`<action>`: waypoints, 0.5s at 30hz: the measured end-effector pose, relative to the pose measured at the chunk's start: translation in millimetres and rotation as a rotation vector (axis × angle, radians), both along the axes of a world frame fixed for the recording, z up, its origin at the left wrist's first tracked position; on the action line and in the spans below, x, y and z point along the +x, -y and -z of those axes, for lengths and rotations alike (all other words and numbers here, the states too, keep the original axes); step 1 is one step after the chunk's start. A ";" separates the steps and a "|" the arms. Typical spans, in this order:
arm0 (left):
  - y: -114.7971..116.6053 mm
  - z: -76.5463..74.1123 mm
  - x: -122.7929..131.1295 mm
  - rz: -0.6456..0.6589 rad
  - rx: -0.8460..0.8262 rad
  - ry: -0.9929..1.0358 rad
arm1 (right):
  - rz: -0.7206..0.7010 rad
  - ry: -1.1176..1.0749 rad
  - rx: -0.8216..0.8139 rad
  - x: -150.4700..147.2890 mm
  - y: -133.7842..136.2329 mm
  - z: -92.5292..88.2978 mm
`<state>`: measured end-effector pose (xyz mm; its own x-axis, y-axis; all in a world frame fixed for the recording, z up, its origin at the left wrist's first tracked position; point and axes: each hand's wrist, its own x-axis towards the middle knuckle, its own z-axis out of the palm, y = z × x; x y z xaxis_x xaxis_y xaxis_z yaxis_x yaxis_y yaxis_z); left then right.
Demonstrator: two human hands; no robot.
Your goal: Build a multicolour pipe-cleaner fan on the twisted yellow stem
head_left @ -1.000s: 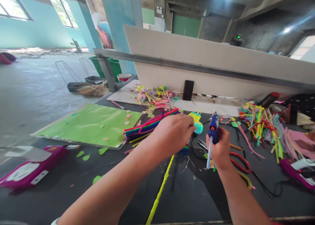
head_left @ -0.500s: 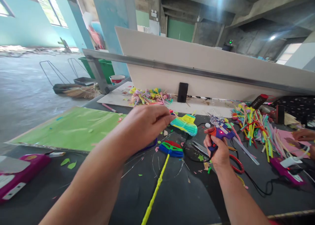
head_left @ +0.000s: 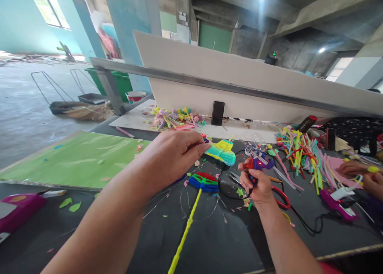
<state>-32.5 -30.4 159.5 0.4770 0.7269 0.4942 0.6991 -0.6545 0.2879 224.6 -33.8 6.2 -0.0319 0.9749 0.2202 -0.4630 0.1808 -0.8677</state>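
Observation:
My left hand [head_left: 172, 156] is raised over the dark table [head_left: 227, 242], pinching one end of a teal and yellow pipe-cleaner piece [head_left: 223, 152]. My right hand [head_left: 257, 182] is closed round a blue hot glue gun [head_left: 260, 163] with a small red light lit; the gun lies almost level, a little to the right of the piece and apart from it. Below the piece on the table lies a blue, green and red pipe-cleaner shape [head_left: 205, 181] on a long yellow-green stem [head_left: 184, 236].
Red-handled scissors [head_left: 279, 198] and a black cord [head_left: 308, 226] lie by my right hand. Heaps of coloured pipe cleaners [head_left: 299, 152] sit at the right, a green sheet [head_left: 74, 160] at the left, a phone [head_left: 218, 113] against the white board. Another person's hands [head_left: 359, 174] work at the far right.
My right hand has swung the glue gun from upright to almost level. My left hand with the teal and yellow piece has lifted slightly. The view has shifted to the right.

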 end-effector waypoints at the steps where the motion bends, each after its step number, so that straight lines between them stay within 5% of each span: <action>1: 0.3 0.1 0.6 -0.003 -0.004 0.001 | -0.014 -0.004 0.005 -0.1 0.1 0.4; 15: 1.7 8.0 12.5 0.021 -0.076 -0.056 | 0.133 0.347 0.030 -13.7 2.9 5.6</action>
<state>-19.9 -32.1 151.5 0.5176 0.7510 0.4100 0.7018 -0.6467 0.2986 210.9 -36.7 0.6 0.0172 0.9689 0.2469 -0.1126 0.2472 -0.9624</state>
